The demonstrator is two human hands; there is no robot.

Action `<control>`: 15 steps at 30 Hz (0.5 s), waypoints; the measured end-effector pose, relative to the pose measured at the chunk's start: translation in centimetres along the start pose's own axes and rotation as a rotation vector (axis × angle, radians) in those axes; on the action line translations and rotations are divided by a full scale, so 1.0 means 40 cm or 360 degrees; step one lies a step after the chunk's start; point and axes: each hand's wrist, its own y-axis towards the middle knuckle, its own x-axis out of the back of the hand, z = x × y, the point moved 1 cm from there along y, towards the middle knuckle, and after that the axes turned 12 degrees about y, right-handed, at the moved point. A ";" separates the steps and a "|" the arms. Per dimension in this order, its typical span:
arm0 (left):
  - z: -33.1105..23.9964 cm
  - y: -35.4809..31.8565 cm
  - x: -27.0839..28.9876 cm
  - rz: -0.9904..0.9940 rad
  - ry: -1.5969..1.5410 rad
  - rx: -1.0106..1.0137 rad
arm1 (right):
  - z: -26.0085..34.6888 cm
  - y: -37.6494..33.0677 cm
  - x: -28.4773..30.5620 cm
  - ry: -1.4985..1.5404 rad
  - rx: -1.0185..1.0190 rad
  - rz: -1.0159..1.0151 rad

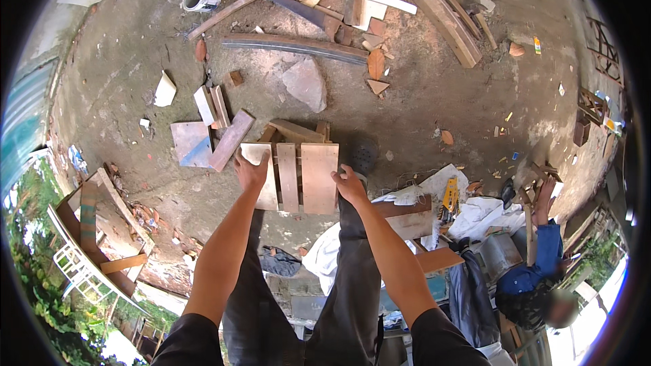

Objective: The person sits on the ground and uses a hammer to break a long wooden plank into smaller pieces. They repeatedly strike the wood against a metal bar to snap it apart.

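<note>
Over ground [420,108], L fingers [265,157], R fingers [337,177] gripping wood slats [289,177], wht can [203,0], blurry print [210,0]

premises appear to be an outdoor woodworking yard [122,61], evidenced by bare ground [400,108], a handsaw [291,7], long timber beams [437,17], scattered offcuts [378,87] and sawdust [415,35].

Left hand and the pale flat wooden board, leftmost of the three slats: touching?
Touching. The head view shows the left hand lying over the pale flat wooden board, thumb against its face, no gap visible.
</note>
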 end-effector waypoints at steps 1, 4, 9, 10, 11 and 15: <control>0.023 0.030 0.002 0.0050 0.0014 0.0037 | -0.014 0.031 -0.024 0.0066 0.0046 -0.0009; 0.117 0.087 -0.041 0.0461 -0.0309 -0.0033 | -0.042 0.068 -0.085 0.0167 0.0162 -0.0122; 0.166 0.092 -0.095 0.0517 -0.0259 -0.0214 | -0.024 0.095 -0.099 0.0002 0.0000 -0.0356; 0.156 0.071 -0.088 0.0540 -0.0219 -0.0135 | -0.038 0.090 -0.080 -0.0084 0.0045 -0.0461; 0.149 0.055 -0.095 0.0460 -0.0265 -0.0164 | -0.014 0.077 -0.078 -0.0167 0.0101 -0.0544; 0.113 -0.011 -0.109 0.0517 -0.0370 -0.0093 | 0.108 0.012 0.009 -0.0111 -0.0016 -0.0312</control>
